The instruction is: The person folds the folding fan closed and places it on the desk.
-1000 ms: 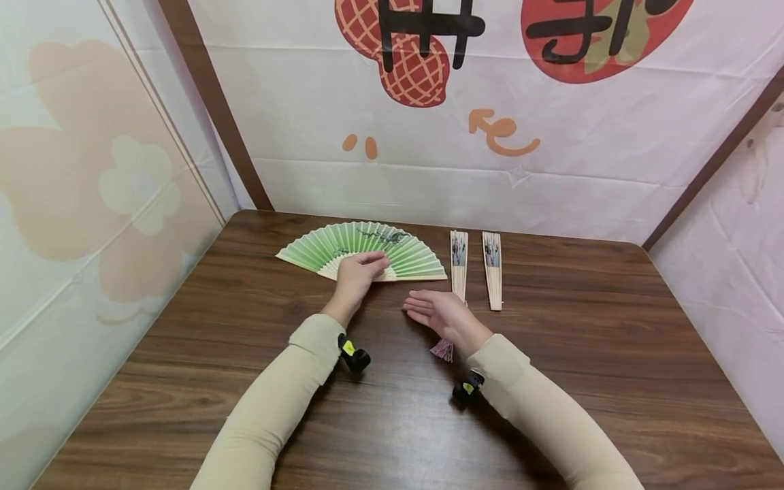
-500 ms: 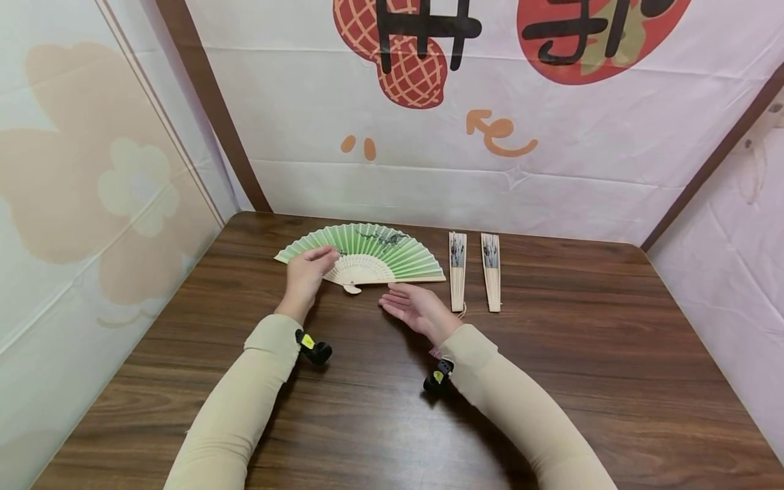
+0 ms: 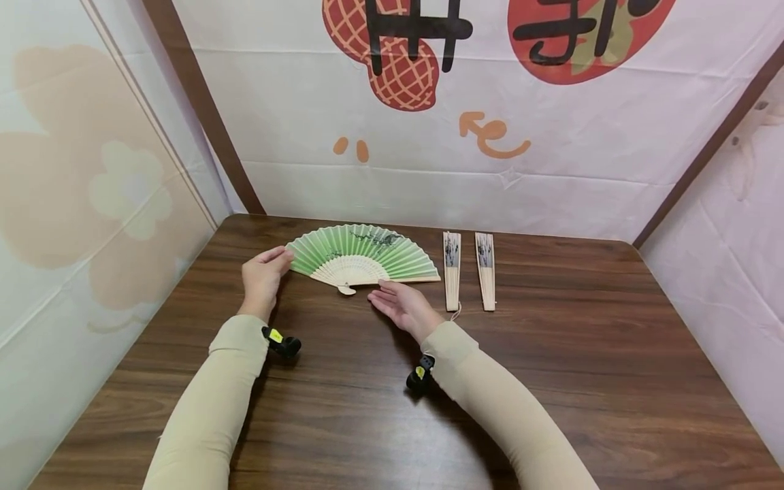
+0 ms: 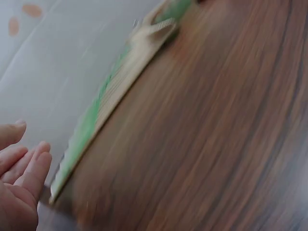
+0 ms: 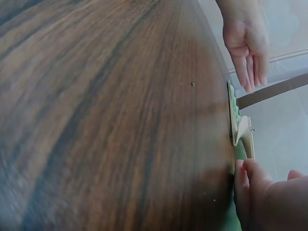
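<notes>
A green folding fan [image 3: 367, 248] with a dark branch print lies spread at the back of the table, its pale pivot end toward me. My left hand [image 3: 262, 279] is at the fan's left tip, fingers nearly straight. In the left wrist view that hand [image 4: 21, 187] is beside the tip; whether it touches is unclear. Under the fan's right part, my right hand [image 3: 403, 306] has its fingers extended near the lower edge. The right wrist view shows the right hand [image 5: 262, 192] close to the pivot end [image 5: 242, 131]; contact cannot be told.
Two folded fans with pale ribs stand side by side to the right: a nearer one [image 3: 452, 272] with a cord loop, and another [image 3: 486, 272]. The wooden table [image 3: 343, 408] ends at a printed cloth wall [image 3: 392, 184] behind.
My left hand has moved left from over the fan's middle to its left tip. My right hand has shifted left toward the fan's lower edge. The fans have stayed in place.
</notes>
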{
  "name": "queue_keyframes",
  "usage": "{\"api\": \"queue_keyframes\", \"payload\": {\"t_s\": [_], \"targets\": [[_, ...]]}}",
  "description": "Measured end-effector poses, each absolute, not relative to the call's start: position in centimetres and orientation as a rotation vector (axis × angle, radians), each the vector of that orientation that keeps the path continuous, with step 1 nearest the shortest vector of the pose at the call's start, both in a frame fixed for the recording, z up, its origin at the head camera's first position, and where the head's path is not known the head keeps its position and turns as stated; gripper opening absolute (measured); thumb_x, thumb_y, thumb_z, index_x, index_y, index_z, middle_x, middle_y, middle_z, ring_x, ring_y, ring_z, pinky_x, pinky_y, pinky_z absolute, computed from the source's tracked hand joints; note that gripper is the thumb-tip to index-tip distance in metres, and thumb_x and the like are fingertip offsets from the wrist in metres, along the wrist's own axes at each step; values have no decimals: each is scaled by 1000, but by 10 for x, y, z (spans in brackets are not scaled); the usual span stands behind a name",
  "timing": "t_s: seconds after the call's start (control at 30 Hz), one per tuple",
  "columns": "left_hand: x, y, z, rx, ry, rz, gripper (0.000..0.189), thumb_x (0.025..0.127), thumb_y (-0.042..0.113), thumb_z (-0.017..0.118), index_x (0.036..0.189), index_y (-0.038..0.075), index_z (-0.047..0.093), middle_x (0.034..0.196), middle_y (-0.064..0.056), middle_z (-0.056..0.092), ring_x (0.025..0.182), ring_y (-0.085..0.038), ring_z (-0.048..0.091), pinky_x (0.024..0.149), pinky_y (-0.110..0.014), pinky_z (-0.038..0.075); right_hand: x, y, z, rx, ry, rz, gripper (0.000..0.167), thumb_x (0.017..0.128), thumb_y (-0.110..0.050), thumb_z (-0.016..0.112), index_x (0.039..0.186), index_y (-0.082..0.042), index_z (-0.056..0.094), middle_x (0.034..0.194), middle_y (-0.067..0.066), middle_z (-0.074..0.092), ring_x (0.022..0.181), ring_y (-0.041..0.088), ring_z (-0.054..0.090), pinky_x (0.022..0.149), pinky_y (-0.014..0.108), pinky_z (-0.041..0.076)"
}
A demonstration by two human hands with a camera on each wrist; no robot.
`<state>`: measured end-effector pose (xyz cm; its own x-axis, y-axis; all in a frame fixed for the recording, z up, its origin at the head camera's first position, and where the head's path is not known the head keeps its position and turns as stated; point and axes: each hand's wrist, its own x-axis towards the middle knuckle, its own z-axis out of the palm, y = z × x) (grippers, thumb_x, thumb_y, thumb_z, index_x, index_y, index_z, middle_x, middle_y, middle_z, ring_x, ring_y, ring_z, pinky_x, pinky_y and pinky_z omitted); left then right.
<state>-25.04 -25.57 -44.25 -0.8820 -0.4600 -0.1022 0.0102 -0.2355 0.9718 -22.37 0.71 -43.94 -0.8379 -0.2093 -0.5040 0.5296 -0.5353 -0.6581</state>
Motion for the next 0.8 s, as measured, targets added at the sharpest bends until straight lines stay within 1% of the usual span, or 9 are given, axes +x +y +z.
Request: {"api": "queue_keyframes", "payload": {"t_s": [0.17, 0.37, 0.43, 0.5, 0.53, 0.63, 0.73, 0.77, 0.8], "targets": [[-249, -274, -441, 612, -1633, -2209, 38, 88, -3, 71, 124, -7, 60, 81, 4, 69, 73, -2, 69, 76, -14, 61, -225, 4, -443, 536, 1172, -2401, 44, 100, -2, 56, 140, 11, 44, 143, 33, 48, 136, 40, 49, 117, 38, 45], [-247, -284, -438, 681, -1618, -2230, 45, 88, -5, 69, 130, -9, 55, 74, 5, 68, 67, -2, 68, 72, -13, 61, -227, 1, -445, 545, 1140, -2408, 45, 101, -4, 55, 141, 12, 42, 144, 32, 47, 137, 39, 49, 117, 37, 45], [-249, -287, -440, 695, -1620, -2229, 47, 89, -4, 68, 134, -10, 54, 78, 5, 66, 67, -1, 68, 72, -12, 61, -229, 0, -446, 547, 1136, -2407, 45, 101, -4, 55, 140, 12, 42, 144, 31, 47, 137, 39, 49, 116, 37, 45], [-251, -291, -442, 713, -1624, -2218, 49, 89, -2, 69, 135, -9, 54, 80, 5, 65, 68, -1, 67, 72, -11, 60, -230, -1, -447, 551, 1149, -2404, 43, 100, -3, 55, 139, 12, 45, 142, 31, 50, 134, 38, 52, 115, 36, 48], [-252, -293, -444, 718, -1634, -2206, 48, 89, -1, 69, 135, -9, 54, 81, 5, 64, 68, 0, 67, 71, -10, 60, -235, 0, -454, 518, 1133, -2412, 42, 98, -4, 60, 135, 12, 48, 136, 32, 54, 129, 39, 56, 110, 35, 52], [-254, -298, -449, 744, -1650, -2179, 48, 89, 1, 70, 134, -8, 56, 83, 6, 63, 70, 1, 66, 71, -8, 59, -236, -3, -456, 521, 1146, -2408, 39, 98, -3, 60, 133, 12, 51, 133, 32, 56, 127, 39, 58, 108, 35, 54], [-256, -299, -450, 759, -1679, -2147, 47, 89, 3, 71, 132, -7, 57, 81, 7, 62, 69, 2, 65, 71, -8, 58, -236, -4, -456, 521, 1126, -2411, 40, 99, -3, 59, 135, 11, 49, 136, 33, 54, 129, 40, 56, 110, 37, 52], [-257, -299, -450, 766, -1677, -2147, 46, 89, 3, 72, 131, -7, 58, 81, 7, 63, 69, 2, 66, 71, -8, 58, -232, -6, -448, 555, 1138, -2404, 40, 101, -2, 54, 139, 10, 46, 141, 32, 50, 134, 40, 52, 114, 37, 48], [-258, -300, -450, 767, -1680, -2143, 44, 89, 2, 72, 130, -8, 58, 80, 7, 63, 68, 1, 65, 71, -8, 58, -231, -6, -447, 557, 1127, -2406, 41, 101, -2, 53, 140, 10, 45, 142, 32, 49, 135, 40, 51, 115, 37, 47]]}}
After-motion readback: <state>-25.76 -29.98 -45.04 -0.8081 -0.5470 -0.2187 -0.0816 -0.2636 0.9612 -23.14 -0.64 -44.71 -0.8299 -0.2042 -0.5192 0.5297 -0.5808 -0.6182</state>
